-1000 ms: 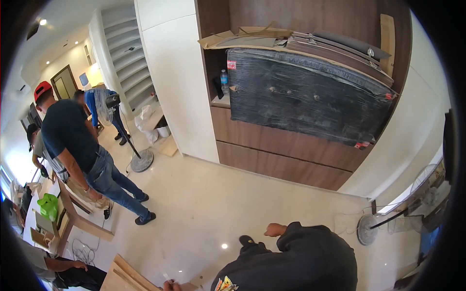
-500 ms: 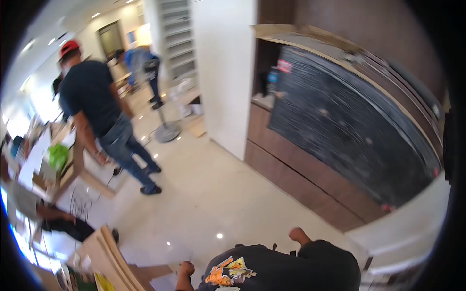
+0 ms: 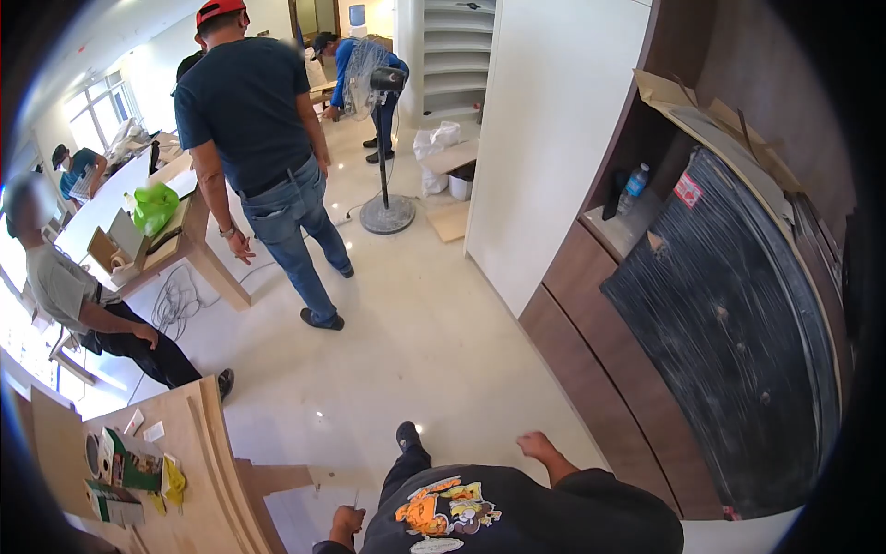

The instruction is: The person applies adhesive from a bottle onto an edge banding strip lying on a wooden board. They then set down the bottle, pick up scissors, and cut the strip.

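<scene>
My left hand (image 3: 347,523) is at the bottom of the view, left of my dark shirt (image 3: 554,512) with its cartoon print. Its fingers are closed, and something thin sticks up from them, too small to name. On the other side, my right hand (image 3: 535,446) hangs in front of me with curled fingers, nothing visible in it. Between the hands, one dark shoe (image 3: 407,435) of mine shows on the pale floor. Nearest to the left hand is a wooden workbench (image 3: 198,471); the right hand is nearest to brown drawer fronts (image 3: 591,397), apart from them.
A person in a red cap (image 3: 254,120) stands ahead, beside a table (image 3: 194,231) bearing a green bag (image 3: 154,208). Another person (image 3: 83,295) is at the left. A pedestal fan (image 3: 386,214) stands farther off. A black-wrapped panel (image 3: 729,323) leans at the right. Cables (image 3: 180,300) lie on the floor.
My view has turned left and steadied, so the room has shifted right. My shoe and more of the workbench now show. Both hands stay low and closed.
</scene>
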The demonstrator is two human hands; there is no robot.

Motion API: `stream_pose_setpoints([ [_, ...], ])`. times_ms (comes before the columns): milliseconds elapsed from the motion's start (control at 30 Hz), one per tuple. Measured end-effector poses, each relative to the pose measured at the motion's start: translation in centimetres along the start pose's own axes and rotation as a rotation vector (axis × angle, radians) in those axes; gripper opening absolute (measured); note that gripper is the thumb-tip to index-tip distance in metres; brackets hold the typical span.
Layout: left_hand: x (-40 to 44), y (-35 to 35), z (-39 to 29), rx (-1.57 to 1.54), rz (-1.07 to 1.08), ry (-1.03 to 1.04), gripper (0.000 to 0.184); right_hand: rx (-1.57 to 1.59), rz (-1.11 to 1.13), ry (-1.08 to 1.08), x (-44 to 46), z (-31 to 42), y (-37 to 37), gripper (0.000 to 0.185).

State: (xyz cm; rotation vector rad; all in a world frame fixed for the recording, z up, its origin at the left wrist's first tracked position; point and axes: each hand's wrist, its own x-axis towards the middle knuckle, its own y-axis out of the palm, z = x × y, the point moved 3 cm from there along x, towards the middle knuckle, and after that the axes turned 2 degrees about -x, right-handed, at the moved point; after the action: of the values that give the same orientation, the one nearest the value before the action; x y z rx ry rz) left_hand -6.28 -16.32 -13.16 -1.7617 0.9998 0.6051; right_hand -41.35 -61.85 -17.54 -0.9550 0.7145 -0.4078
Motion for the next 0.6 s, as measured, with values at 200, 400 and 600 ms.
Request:
stream_pose_setpoints([
  [200, 12.5, -3.8, -3.2, 0.299, 0.007, 0.421, 0.026, 0.436, -0.195, 0.133, 8.3, 10.3, -12.6, 0.019],
  [400, 22.6, -11.6, -11.3, 0.662, -0.165, 0.953, 0.017, 0.377, -0.056, 0.295, 9.4, 6.7, -12.6, 0.021],
  [600, 29.1, -14.8, -16.5, 0.238, -0.01, 0.47, 0.019, -0.225, -0.031, -0.008, 8.1, 3.2, -7.9, 0.021],
])
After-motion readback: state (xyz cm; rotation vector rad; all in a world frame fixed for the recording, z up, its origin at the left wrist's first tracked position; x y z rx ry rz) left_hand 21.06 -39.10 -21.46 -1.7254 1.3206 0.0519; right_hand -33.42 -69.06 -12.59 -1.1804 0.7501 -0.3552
